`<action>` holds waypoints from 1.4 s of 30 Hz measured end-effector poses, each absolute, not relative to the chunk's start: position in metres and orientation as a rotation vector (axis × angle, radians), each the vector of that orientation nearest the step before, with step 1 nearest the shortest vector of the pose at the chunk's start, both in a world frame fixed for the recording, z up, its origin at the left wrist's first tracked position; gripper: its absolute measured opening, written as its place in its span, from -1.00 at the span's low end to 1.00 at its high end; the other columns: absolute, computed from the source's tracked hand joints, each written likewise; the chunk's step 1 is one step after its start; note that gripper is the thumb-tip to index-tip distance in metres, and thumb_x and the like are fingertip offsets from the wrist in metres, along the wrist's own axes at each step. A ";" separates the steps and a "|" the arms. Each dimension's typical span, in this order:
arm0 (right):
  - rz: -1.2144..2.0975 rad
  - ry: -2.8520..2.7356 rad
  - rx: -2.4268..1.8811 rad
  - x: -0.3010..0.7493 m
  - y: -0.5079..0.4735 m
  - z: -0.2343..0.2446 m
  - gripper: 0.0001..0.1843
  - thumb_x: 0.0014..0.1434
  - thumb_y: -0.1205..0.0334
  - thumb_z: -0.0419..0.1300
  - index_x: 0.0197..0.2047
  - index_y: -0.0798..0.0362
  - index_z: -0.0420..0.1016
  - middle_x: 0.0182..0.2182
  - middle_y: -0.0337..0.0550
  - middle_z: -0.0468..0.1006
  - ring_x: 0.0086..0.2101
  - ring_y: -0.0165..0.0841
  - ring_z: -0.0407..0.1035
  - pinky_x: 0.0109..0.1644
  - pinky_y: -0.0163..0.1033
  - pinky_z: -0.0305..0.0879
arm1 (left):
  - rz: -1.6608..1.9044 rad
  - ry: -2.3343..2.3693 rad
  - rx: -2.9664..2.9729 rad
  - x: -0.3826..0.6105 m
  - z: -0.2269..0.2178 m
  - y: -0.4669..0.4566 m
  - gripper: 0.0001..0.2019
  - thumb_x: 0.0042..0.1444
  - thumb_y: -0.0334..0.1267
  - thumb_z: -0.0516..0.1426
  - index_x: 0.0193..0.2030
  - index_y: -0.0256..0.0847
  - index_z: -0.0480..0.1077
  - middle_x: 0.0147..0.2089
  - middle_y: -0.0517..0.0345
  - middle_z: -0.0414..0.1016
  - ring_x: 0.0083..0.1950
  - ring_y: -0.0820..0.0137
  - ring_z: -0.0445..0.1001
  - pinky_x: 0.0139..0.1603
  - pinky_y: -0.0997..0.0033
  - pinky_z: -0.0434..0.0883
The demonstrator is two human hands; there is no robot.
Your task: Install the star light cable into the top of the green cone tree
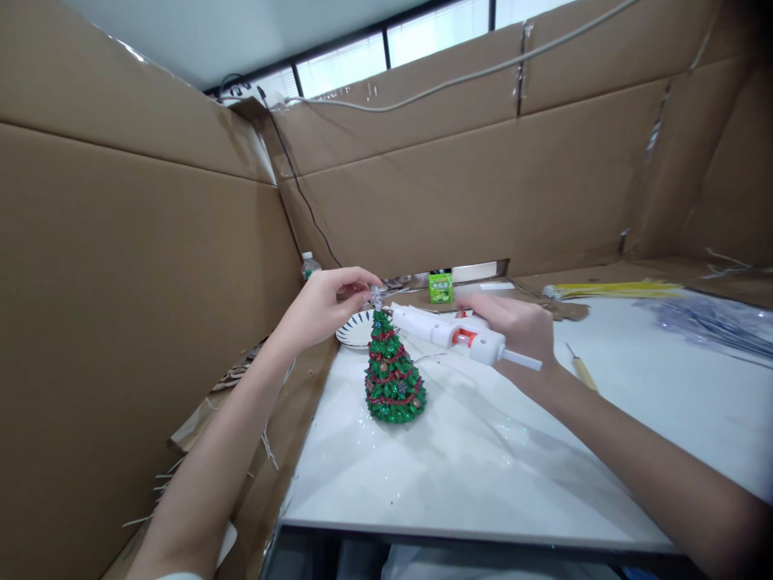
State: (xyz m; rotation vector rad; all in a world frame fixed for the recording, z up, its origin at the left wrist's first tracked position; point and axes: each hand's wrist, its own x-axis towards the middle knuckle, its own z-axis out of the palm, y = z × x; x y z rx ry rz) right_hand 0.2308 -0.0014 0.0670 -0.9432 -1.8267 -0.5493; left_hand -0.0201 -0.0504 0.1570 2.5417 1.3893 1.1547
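A small green cone-shaped Christmas tree [394,377] with red bead garlands stands upright on the white table [483,459]. My left hand [326,304] pinches a small silvery ornament [376,298] right at the tree's tip. My right hand [519,329] is wrapped round a white glue gun [450,332], held level. The gun's nozzle points left and sits next to the treetop and the ornament.
Behind the tree lies a striped plate [355,332]. A green box [440,287] and a bottle [310,265] stand at the back. A wooden-handled pick [580,368], yellow strips [609,289] and silvery tinsel [718,322] lie right. Cardboard walls [121,282] enclose the table.
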 end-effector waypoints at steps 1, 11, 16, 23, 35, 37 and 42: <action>-0.552 -1.825 -0.942 0.231 -0.001 0.067 -0.82 0.00 0.25 0.13 -0.33 0.01 0.55 -0.46 -0.28 0.57 -0.48 -0.40 0.40 -0.46 -0.30 -0.01 | 1.160 1.388 2.541 -0.020 0.157 -0.050 -0.81 0.15 -0.28 0.11 -0.14 -0.24 0.48 -0.19 0.04 0.56 -0.30 0.41 0.52 -0.26 0.45 0.47; -0.556 -1.840 -0.930 0.232 -0.004 0.068 -0.85 0.02 0.27 0.19 -0.32 0.06 0.56 -0.43 -0.19 0.59 -0.46 -0.42 0.40 -0.45 -0.32 -0.01 | 1.171 1.380 2.521 -0.021 0.155 -0.049 -0.81 0.14 -0.28 0.10 -0.15 -0.26 0.47 -0.20 0.03 0.56 -0.33 0.41 0.51 -0.31 0.46 0.46; -0.555 -1.823 -0.957 0.231 -0.004 0.069 -0.85 0.00 0.25 0.19 -0.33 0.06 0.56 -0.48 -0.21 0.57 -0.48 -0.43 0.38 -0.47 -0.33 -0.05 | 1.173 1.375 2.493 -0.021 0.155 -0.050 -0.82 0.14 -0.30 0.11 -0.15 -0.27 0.46 -0.24 0.05 0.55 -0.40 0.44 0.48 -0.37 0.47 0.44; -0.565 -1.817 -0.929 0.231 -0.001 0.066 -0.81 -0.01 0.22 0.17 -0.31 0.03 0.56 -0.45 -0.25 0.57 -0.49 -0.41 0.39 -0.46 -0.31 -0.02 | 1.224 1.388 2.630 -0.021 0.155 -0.045 -0.81 0.10 -0.39 0.11 -0.18 -0.22 0.50 -0.19 0.07 0.47 -0.31 0.45 0.45 -0.27 0.44 0.44; -0.578 -1.814 -0.940 0.231 -0.002 0.068 -0.82 0.00 0.23 0.11 -0.38 0.04 0.54 -0.49 -0.26 0.56 -0.49 -0.39 0.41 -0.49 -0.31 -0.05 | 1.220 1.406 2.527 -0.015 0.154 -0.049 -0.83 0.12 -0.27 0.13 -0.19 -0.25 0.48 -0.25 0.09 0.55 -0.27 0.40 0.51 -0.24 0.45 0.46; -0.578 -1.797 -0.944 0.230 -0.002 0.069 -0.82 0.00 0.22 0.11 -0.39 0.04 0.53 -0.51 -0.27 0.55 -0.50 -0.40 0.40 -0.49 -0.31 -0.06 | 1.221 1.403 2.527 -0.016 0.154 -0.049 -0.82 0.13 -0.23 0.14 -0.19 -0.25 0.47 -0.27 0.10 0.54 -0.28 0.41 0.51 -0.24 0.46 0.45; -0.535 -1.808 -0.959 0.229 -0.004 0.070 -0.82 -0.01 0.21 0.10 -0.41 0.04 0.51 -0.51 -0.25 0.54 -0.50 -0.40 0.38 -0.48 -0.31 -0.06 | 1.200 1.380 2.534 -0.016 0.153 -0.048 -0.80 0.13 -0.16 0.15 -0.19 -0.24 0.46 -0.26 0.11 0.54 -0.29 0.42 0.51 -0.27 0.48 0.45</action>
